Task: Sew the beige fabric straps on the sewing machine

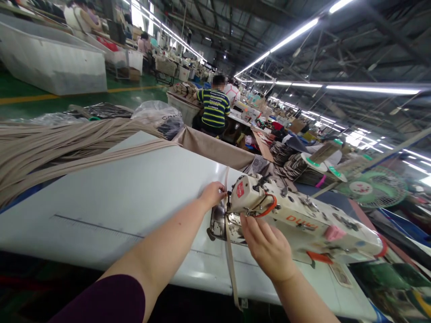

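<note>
A white sewing machine (296,220) lies across the right part of a pale table (134,193). A narrow beige strip (229,258) runs under its needle area and hangs over the table's front edge. Behind the needle, my left hand (213,194) has its fingers pressed together at the strip's far part; what is between the fingertips is too small to tell. My right hand (267,244) is just right of the needle area, its fingers together and bent, the fingertips against the machine's head; whether they hold anything is hidden.
Long beige strips (67,143) are heaped at the left. Behind the table is a cloth-lined bin (215,146). Thread cones (325,152) and a green fan (377,187) stand right. A person in a striped shirt (213,107) sits ahead.
</note>
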The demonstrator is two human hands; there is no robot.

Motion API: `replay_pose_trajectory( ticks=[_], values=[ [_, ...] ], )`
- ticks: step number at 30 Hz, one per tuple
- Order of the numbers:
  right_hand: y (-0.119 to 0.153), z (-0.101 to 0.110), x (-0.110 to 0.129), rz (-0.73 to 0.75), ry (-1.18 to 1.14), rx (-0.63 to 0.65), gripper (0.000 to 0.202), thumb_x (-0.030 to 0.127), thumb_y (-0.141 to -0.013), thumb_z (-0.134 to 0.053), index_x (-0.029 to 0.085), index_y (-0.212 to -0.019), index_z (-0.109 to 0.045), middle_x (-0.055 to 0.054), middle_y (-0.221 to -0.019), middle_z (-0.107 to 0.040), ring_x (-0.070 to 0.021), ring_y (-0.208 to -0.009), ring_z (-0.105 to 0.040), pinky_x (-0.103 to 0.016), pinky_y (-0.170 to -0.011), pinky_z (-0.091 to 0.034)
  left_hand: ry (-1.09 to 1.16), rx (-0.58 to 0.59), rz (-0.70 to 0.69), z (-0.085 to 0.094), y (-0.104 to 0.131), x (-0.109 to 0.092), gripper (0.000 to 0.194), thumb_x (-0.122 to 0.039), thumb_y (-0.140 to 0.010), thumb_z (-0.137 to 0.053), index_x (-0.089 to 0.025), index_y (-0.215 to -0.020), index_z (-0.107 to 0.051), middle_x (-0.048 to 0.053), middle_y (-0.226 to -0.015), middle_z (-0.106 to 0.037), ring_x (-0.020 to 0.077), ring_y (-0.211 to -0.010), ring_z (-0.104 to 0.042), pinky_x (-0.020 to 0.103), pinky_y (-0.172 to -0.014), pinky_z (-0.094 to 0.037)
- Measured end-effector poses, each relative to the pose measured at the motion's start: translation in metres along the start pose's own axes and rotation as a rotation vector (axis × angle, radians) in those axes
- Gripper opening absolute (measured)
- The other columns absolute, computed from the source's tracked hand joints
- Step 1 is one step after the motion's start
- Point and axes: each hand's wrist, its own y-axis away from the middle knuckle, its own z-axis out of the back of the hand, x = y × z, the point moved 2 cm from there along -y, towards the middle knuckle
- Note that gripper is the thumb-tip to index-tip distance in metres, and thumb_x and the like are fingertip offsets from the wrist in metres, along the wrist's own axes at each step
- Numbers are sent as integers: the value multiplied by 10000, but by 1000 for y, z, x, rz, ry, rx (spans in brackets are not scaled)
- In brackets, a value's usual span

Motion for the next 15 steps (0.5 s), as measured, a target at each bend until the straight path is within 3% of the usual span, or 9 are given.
replay_pose_trajectory(
  ticks=[7, 12, 15],
  values=[
    [-20, 7, -18, 168, -13, 99, 442, 101, -1032, -356, 203, -1296, -696, -82, -1187, -751, -213, -1019, -661, -345, -711, -513, -12, 46, -18, 3, 1, -4, 138, -293, -873, -756, -163, -845, -719, 57, -985, -704, 226, -1006, -645, 385, -949, -514],
    [-31, 13, -20, 428, 197, 9, 394, 68, -1002, -395, 156, -1133, -756, -102, -1127, -760, -224, -921, -637, -368, -661, -481, -30, 75, -11, 6, 3, -8, 160, -311, -900, -740, -155, -875, -717, 74, -1035, -706, 237, -1064, -638, 426, -993, -507],
    [-34, 13, -20, 491, 260, 10, 375, 35, -977, -429, 150, -1113, -759, -94, -1162, -747, -213, -923, -615, -364, -675, -473, -34, 90, -4, 7, 4, -10, 168, -323, -912, -733, -156, -894, -719, 77, -1048, -708, 233, -1068, -642, 426, -1002, -509]
  ],
)
